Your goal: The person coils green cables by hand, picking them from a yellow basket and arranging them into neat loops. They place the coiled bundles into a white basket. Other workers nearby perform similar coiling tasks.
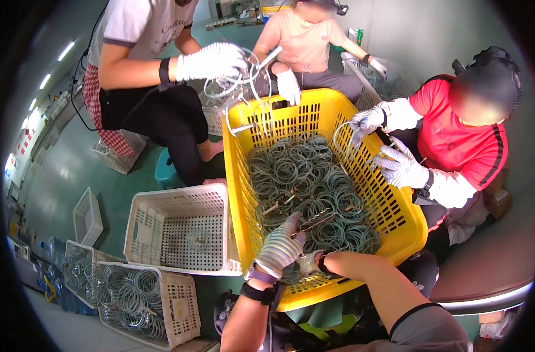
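Note:
My gloved left hand (280, 247) is inside the near end of a yellow perforated crate (239, 217). Its fingers close around a thin wire piece (317, 220), whose ends stick out over the heap. Beside it my gloved right hand (309, 263) reaches low into the same corner, its fingers hidden by the crate contents and the left hand. Grey-green wire rings (332, 202) are heaped in the crate, with several pale tips among them.
Three co-workers sit round the crate; gloved hands (399, 164) at the right and a glove (211, 61) at the far left handle wire rings. A white crate (139, 226) stands left, with another ring-filled crate (182, 308) nearer me. A round table edge (484, 299) curves at the right.

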A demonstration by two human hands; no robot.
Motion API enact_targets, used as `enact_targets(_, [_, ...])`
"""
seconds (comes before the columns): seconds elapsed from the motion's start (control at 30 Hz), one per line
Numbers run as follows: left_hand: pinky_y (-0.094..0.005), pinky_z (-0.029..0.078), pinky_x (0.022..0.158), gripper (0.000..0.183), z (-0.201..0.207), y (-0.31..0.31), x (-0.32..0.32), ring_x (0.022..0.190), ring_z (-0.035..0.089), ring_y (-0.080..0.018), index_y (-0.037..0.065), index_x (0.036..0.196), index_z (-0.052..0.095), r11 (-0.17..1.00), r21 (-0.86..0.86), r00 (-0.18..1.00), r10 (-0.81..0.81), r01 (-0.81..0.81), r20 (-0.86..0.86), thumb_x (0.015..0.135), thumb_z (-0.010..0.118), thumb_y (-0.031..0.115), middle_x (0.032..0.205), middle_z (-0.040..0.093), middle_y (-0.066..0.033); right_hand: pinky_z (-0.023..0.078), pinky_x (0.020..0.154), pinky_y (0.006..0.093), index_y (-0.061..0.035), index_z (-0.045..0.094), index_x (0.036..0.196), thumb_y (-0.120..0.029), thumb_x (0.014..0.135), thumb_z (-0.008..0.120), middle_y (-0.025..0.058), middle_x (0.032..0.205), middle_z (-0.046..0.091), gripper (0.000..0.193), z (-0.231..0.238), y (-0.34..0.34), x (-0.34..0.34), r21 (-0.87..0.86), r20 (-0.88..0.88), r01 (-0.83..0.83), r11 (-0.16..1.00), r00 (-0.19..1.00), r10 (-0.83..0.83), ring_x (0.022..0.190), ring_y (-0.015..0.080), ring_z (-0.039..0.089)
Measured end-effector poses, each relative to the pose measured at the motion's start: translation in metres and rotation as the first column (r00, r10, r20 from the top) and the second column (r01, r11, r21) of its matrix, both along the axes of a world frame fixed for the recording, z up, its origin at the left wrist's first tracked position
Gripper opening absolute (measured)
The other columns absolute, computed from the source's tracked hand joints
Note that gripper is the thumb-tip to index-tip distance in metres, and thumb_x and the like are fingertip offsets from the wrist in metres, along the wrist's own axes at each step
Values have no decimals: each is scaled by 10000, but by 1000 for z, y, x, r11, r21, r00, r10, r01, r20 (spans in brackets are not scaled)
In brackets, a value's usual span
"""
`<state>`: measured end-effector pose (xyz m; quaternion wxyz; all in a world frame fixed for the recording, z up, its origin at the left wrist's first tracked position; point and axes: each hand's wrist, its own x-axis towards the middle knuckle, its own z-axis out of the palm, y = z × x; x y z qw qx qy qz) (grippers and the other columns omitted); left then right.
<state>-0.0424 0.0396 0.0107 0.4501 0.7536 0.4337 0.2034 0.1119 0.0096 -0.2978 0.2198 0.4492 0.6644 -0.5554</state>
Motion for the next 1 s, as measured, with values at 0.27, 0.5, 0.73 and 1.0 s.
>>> enact_targets(0.27, [-335, 525, 935, 563, 4, 2, -2, 1128, 637, -229, 30, 1472, 451, 995, -103, 974, 39, -16, 223, 933, 588, 118, 1264, 652, -164, 533, 835, 437, -58, 657, 1121, -317, 827, 745, 126, 1057, 701, 402, 23, -8, -5, -73, 105, -236, 969, 964, 243, 946, 297, 678])
enact_targets(0.5, [-372, 510, 986, 556, -9, 4, -19, 1180, 636, -298, 50, 1458, 469, 995, -61, 956, 98, -84, 276, 926, 607, 131, 1255, 657, -202, 529, 814, 448, -64, 739, 1039, -304, 892, 686, 117, 1020, 733, 286, 30, 2, -30, 133, 74, -540, 831, 842, 535, 957, 283, 682])
enact_targets(0.73, [-357, 499, 1008, 558, 15, -4, -9, 1207, 610, -258, 32, 1469, 445, 992, -120, 934, 82, -42, 349, 937, 598, 103, 1299, 628, -183, 444, 1051, 414, -119, 566, 1367, -295, 946, 561, 80, 1405, 575, 456, -13, 13, -19, 520, -56, 10, 854, 998, 22, 1268, 240, 549])
enact_targets(1.0, [-346, 508, 977, 551, 14, 1, -9, 1170, 623, -249, 31, 1461, 462, 989, -142, 923, 91, -40, 374, 941, 618, 125, 1279, 643, -175, 307, 1184, 394, -137, 475, 1496, -452, 1004, 446, 61, 1515, 490, 585, 40, 5, -47, 444, -9, -66, 894, 997, 78, 1390, 228, 451])
